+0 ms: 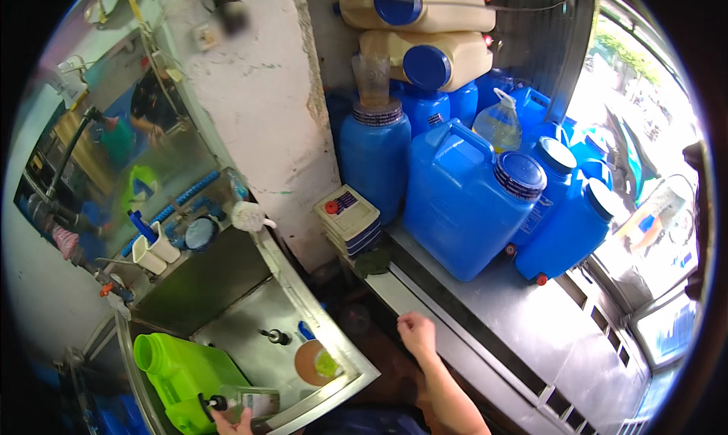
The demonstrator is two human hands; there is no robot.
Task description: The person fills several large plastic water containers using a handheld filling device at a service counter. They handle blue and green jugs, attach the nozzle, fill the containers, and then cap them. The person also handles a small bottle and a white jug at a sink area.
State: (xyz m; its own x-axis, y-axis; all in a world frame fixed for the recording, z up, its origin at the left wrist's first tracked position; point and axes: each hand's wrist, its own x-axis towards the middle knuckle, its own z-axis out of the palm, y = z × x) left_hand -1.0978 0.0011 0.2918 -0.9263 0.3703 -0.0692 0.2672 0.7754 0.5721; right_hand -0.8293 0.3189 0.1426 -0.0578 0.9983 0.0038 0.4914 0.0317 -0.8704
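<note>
At the bottom left, my left hand is around a clear pump bottle with a black top, held over the near part of the steel sink. Just left of the bottle, a lime green plastic jug leans in the sink, its wide mouth uncovered. A brown bowl with a yellow-green sponge sits by the sink's right corner. A black-topped fitting stands on the sink floor. My right hand is loosely curled, near the edge of the steel counter, with nothing visible in it.
Several blue jugs crowd the steel counter, with two beige containers stacked behind. Stacked square lids lie beside the wall. A scrub brush rests on the sink's back rim, near white holders. A pipe with an orange valve handle runs at the left.
</note>
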